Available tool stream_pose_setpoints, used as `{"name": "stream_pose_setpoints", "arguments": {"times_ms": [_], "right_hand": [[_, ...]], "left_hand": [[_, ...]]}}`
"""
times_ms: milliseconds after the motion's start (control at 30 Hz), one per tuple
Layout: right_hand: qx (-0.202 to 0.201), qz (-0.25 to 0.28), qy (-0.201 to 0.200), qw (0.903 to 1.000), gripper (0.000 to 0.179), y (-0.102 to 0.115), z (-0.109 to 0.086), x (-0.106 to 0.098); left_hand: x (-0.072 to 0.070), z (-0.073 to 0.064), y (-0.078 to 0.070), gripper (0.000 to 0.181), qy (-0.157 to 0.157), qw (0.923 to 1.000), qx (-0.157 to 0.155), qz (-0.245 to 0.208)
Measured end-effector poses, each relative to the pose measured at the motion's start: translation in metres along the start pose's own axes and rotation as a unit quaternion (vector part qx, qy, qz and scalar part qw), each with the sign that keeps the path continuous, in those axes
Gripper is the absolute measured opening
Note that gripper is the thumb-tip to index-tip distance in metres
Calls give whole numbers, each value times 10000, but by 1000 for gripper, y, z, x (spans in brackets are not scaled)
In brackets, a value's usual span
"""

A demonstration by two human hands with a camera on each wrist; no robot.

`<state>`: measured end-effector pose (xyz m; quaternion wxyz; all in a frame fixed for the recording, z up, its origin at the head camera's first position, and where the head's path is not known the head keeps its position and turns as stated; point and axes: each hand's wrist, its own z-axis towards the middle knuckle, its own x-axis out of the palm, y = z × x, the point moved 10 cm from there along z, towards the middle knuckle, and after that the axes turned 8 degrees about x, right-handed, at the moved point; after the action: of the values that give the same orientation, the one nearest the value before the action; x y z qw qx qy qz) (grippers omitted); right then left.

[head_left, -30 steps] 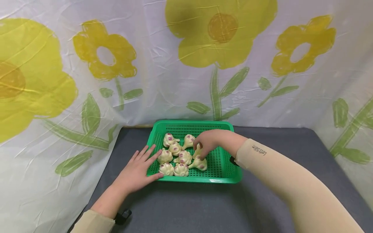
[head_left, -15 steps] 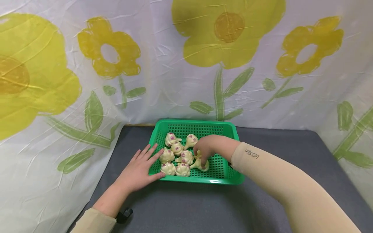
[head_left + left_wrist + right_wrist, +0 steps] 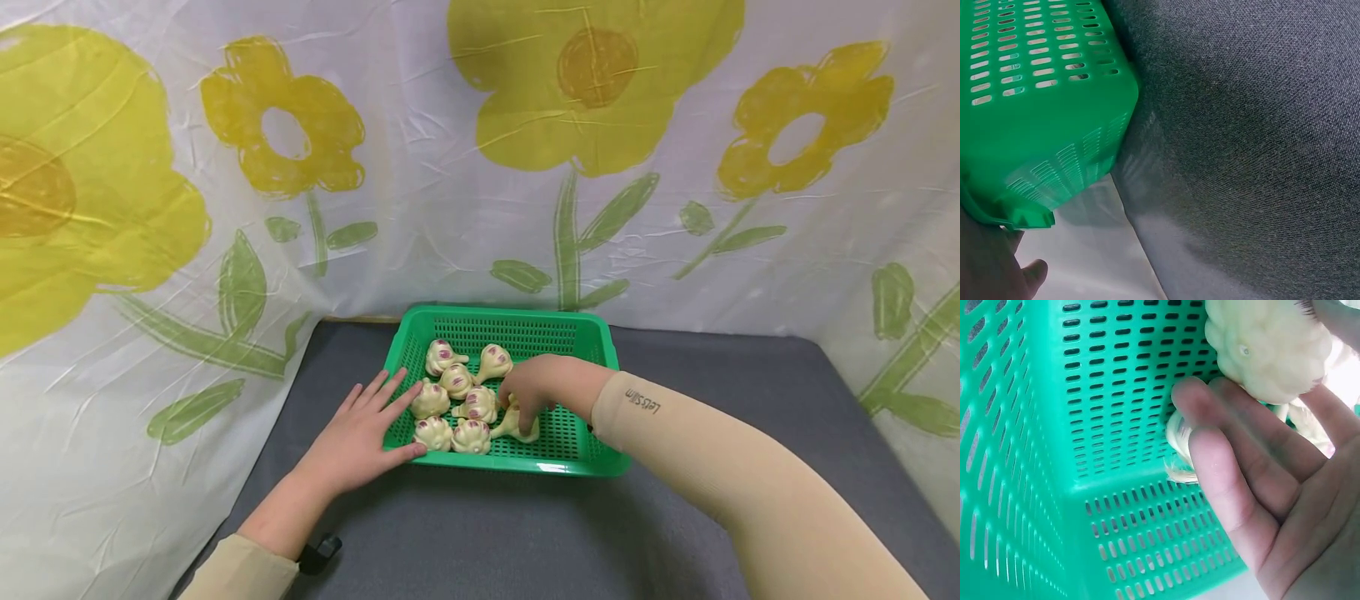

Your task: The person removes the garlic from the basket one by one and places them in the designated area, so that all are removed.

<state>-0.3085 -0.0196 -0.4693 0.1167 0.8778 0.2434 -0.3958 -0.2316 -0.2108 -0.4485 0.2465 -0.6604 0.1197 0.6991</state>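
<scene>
Several cream garlic bulbs with purple marks, such as this garlic bulb [image 3: 479, 404], lie in a green plastic basket [image 3: 555, 468] in the head view. My left hand [image 3: 360, 442] rests on the basket's left rim, fingers straight and spread. Reaching in over the right side, my right hand [image 3: 543, 385] pinches a garlic bulb [image 3: 1269, 350] between thumb and index finger, as the right wrist view shows. The other fingers [image 3: 1222, 487] curve beside it, partly hiding another bulb [image 3: 1179, 437]. In the head view the right hand covers part of the bulbs beneath.
The basket stands on a dark grey cloth-covered table [image 3: 480, 533], near its back edge. Behind and at the sides hangs a white curtain [image 3: 420, 208] painted with yellow flowers. Basket walls [image 3: 1016, 456] rise around the right hand.
My right hand has dipped slightly lower over the bulbs at the right of the group. The left hand stays on the rim. The head view has shifted a little.
</scene>
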Motion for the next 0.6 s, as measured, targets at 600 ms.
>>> {"name": "stream_pose_setpoints", "arguments": {"times_ms": [600], "right_hand": [[-1, 177, 393, 9991, 54, -5, -7, 6]], "left_hand": [[0, 0, 0, 92, -21, 10000, 2, -3]]}}
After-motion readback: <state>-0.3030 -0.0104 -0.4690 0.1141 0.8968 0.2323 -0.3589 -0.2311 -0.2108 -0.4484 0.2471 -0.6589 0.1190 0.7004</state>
